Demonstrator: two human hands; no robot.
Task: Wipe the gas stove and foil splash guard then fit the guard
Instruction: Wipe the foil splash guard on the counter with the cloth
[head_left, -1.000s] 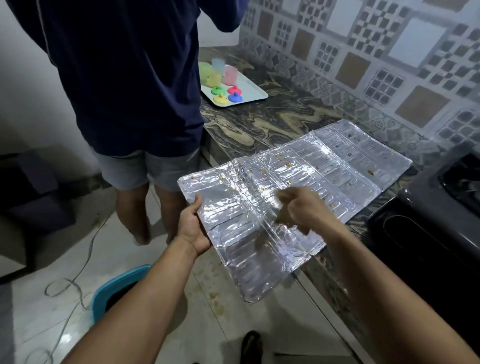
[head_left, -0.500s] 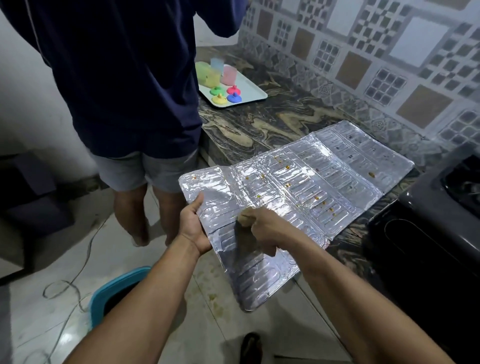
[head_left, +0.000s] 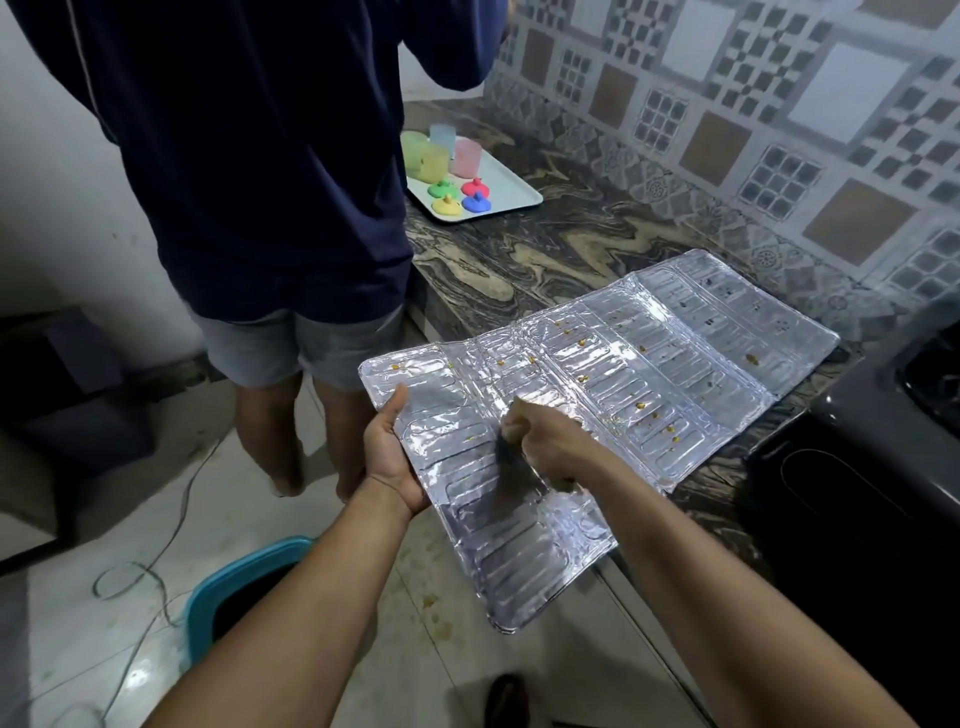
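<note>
The silver foil splash guard (head_left: 649, 374) lies unfolded, its far part on the marble counter (head_left: 545, 249) and its near panel hanging past the counter edge. Yellow-brown specks dot its middle panels. My left hand (head_left: 389, 457) grips the guard's left edge, thumb on top. My right hand (head_left: 545, 441) is curled into a fist round a small wad, only a pale bit of which shows, and presses it on the near panel. The black gas stove (head_left: 883, 457) stands at the right, touching the guard's right edge.
A person in a dark top and grey shorts (head_left: 249, 182) stands close at the left of the counter. A white tray (head_left: 514, 192) with coloured cups and lids sits at the back. A blue bin (head_left: 244, 587) and a cable (head_left: 156, 571) lie on the floor.
My right hand has dragged the wad from the middle of the guard toward me onto the near panel. The left hand keeps its grip on the edge.
</note>
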